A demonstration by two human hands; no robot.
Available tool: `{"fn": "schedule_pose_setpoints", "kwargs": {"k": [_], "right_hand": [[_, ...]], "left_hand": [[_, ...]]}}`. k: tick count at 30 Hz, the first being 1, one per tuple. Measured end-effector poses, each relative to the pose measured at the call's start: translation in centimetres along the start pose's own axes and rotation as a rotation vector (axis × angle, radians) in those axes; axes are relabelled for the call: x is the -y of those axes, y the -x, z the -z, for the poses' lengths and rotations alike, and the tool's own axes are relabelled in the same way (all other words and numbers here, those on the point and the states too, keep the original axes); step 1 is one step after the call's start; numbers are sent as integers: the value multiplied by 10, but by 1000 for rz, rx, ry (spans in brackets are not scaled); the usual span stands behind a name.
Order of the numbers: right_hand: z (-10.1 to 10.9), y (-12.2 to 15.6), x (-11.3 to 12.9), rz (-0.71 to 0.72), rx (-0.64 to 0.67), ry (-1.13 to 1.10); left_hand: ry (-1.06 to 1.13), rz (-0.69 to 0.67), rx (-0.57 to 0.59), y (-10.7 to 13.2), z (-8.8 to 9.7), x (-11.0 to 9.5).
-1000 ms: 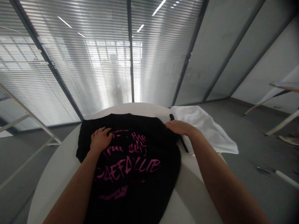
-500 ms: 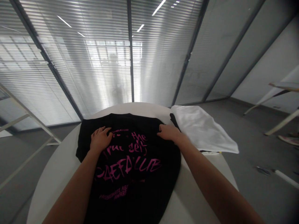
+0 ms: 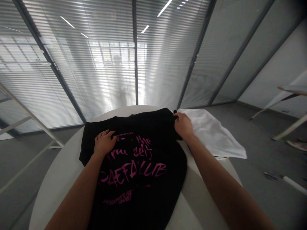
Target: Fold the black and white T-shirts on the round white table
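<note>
A black T-shirt (image 3: 144, 121) with pink lettering lies spread over a round white table (image 3: 45, 191). My left hand (image 3: 105, 142) rests flat on its upper left part, fingers apart, covering some of the print. At the shirt's upper right, my right hand (image 3: 183, 126) pinches the black cloth near the sleeve. The sleeve is stretched out to the right, and its end is partly hidden behind that hand. A folded white cloth (image 3: 216, 132) lies close by on the table's right side, partly behind my right hand and wrist.
Glass partitions with blinds (image 3: 158, 64) stand behind the table. A pale metal frame (image 3: 31, 115) is at the left. On the right are another table's legs (image 3: 290, 127), part of a shoe (image 3: 297, 144) and a white bar (image 3: 295, 185) near the floor.
My right hand has moved right and slightly away from me, drawing the shirt's upper right part outward toward the white cloth. My left hand has stayed in place on the shirt.
</note>
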State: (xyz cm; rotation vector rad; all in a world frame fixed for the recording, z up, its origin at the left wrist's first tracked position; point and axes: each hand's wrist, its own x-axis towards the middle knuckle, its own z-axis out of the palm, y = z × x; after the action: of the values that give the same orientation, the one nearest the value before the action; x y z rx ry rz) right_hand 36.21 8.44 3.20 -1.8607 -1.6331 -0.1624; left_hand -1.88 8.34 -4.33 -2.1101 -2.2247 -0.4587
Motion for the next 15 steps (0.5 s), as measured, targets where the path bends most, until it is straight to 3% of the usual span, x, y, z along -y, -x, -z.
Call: {"fn": "schedule_pose_setpoints", "kwargs": {"k": [4,11,15], "right_hand": [[-4,-2,-4,-26,34,-70],[1,-13,-17,-256,-211,-507],[7,-24,-39,-284,-254,-672]], "left_hand": [[1,1,-2,0,1,-1],[7,-2,5,0,1,-1],[3,4,7,-1,1,0]]}}
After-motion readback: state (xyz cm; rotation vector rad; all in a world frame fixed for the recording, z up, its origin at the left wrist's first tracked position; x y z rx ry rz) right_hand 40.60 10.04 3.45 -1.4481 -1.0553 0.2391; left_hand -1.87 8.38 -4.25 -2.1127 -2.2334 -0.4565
